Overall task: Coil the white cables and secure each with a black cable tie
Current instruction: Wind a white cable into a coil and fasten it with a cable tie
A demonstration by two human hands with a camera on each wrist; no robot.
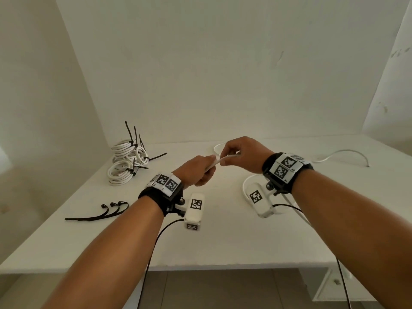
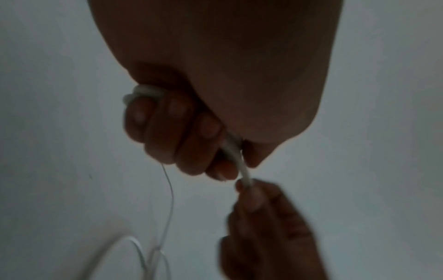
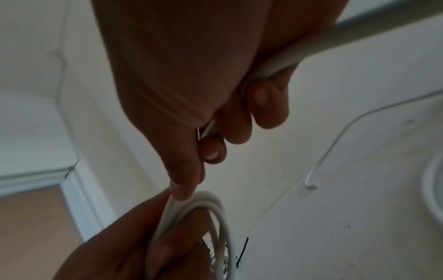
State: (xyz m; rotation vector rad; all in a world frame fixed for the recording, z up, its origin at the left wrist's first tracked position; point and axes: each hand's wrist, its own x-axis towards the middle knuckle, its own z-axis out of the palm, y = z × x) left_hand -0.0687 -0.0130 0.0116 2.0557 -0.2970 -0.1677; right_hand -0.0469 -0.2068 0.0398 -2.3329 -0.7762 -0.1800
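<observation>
Several tied coils of white cable are stacked near the white bench's far left corner, and spare black cable ties lie near its left edge. A loose white cable is held mid-bench: the left hand is curled round its first loops, the right hand pinches the running length. Its coiling appears barely begun; tying remains.

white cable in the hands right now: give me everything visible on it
The white cable is round, smooth and plastic-looking. It is held above the white table. The left hand grips it in a fist; the right hand pinches it right beside that fist, so only a short span shows between them. The wrist views show loops by the left hand. The slack trails from the right hand down to the tabletop, ending in a free end.
</observation>
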